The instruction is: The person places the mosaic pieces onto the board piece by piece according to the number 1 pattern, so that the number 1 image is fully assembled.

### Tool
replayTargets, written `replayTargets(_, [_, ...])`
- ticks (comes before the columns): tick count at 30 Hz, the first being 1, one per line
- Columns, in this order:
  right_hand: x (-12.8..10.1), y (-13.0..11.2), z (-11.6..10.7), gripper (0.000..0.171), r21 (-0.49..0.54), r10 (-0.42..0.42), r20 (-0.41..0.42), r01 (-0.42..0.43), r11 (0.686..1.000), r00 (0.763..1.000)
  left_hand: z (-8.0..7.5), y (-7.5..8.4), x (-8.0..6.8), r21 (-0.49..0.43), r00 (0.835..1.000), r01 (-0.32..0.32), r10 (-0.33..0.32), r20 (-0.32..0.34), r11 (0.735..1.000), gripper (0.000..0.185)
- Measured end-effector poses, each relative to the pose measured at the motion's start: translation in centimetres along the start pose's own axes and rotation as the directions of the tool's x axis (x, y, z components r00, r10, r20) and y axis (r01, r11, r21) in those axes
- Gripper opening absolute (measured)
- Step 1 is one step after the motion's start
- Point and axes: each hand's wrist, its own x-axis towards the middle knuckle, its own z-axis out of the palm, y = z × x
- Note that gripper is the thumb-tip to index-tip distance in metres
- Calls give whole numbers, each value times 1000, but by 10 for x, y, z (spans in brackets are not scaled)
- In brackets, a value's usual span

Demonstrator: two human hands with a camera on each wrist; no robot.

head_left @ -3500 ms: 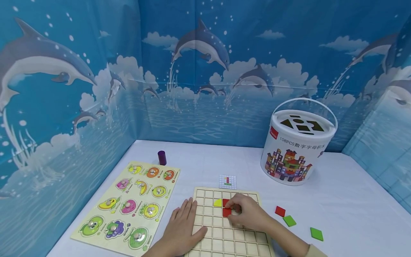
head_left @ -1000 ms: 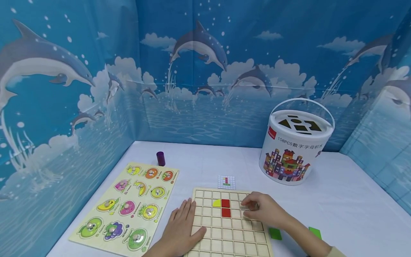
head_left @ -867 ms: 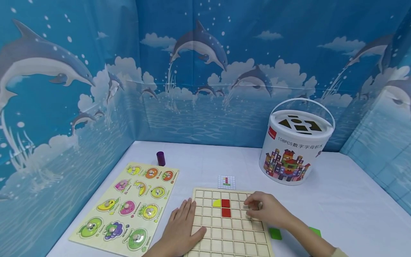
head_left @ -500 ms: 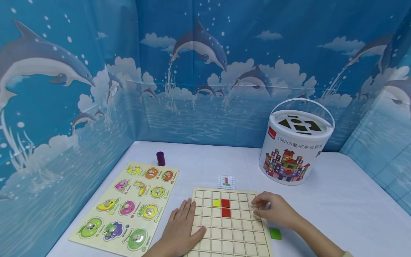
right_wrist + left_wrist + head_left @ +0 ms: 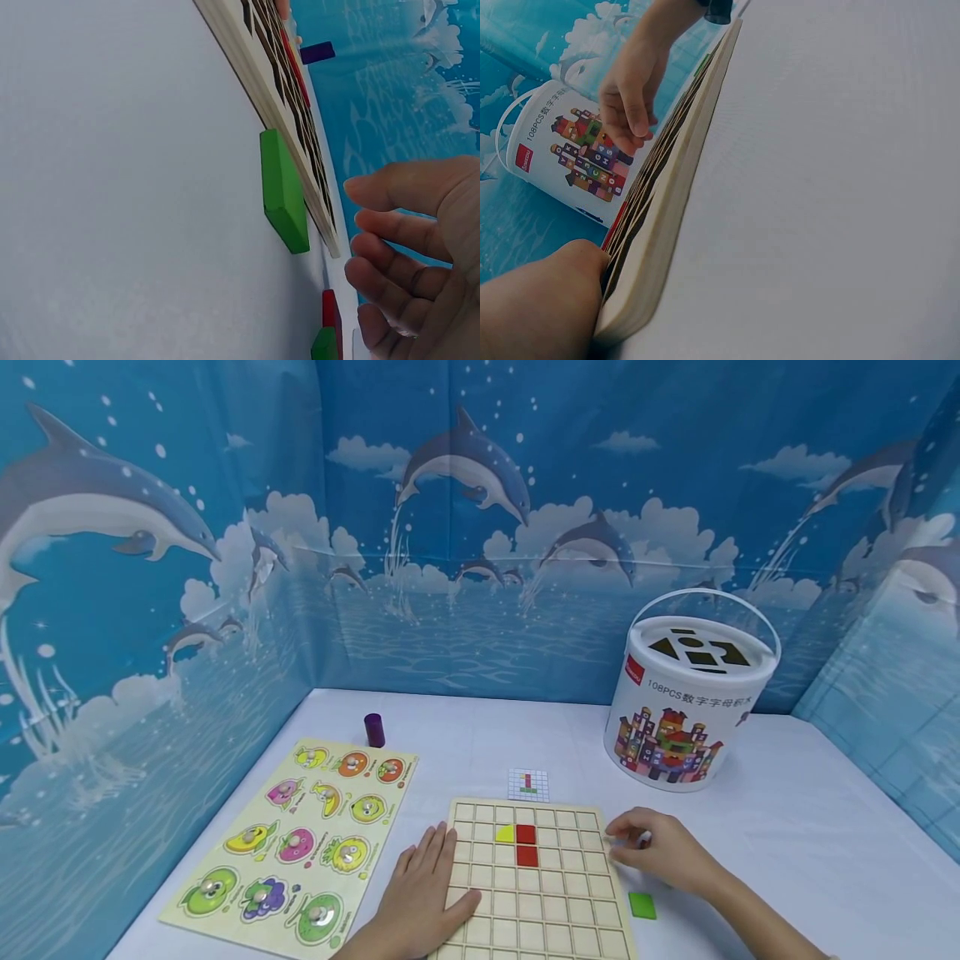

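Note:
My left hand [image 5: 422, 893] lies flat with fingers spread on the left edge of a wooden grid board [image 5: 555, 910]. Several squares of the board are bare; a yellow quarter-round tile [image 5: 506, 834] sits beside an upper red tile [image 5: 526, 834], with a lower red tile [image 5: 527, 857] directly below that one. Just off the board's right edge hovers my right hand [image 5: 663, 852], its fingers loosely bent and nothing between thumb and fingertips [image 5: 360, 187]. Near it on the table is a green tile [image 5: 642, 906]. The right wrist view also shows a loose red tile [image 5: 330, 304] and another green tile [image 5: 325, 345].
A small printed pattern card [image 5: 528, 784] lies behind the board. To the left is a fruit knob puzzle [image 5: 277, 868], with a purple cylinder [image 5: 375, 730] standing behind it. A white block bucket [image 5: 686, 710] stands at the back right before a dolphin-print curtain [image 5: 465, 635].
My right hand has left the upper red tile and drawn back rightward past the board's edge. A green tile by the board has come out from under the forearm. The left hand stays put.

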Motion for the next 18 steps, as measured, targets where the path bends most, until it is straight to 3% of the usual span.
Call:
replayTargets(10, [-3,9,-9,28,-33,82,-55,-84,996,995,1,-1,-1,-1,1000,-1,1,-4,1000,87])
replayTargets(18, [-6,20,-15,27,-63,101,-82,-106,992,992,1,-2,0,1,1000,-1,1,-7,1000,88])
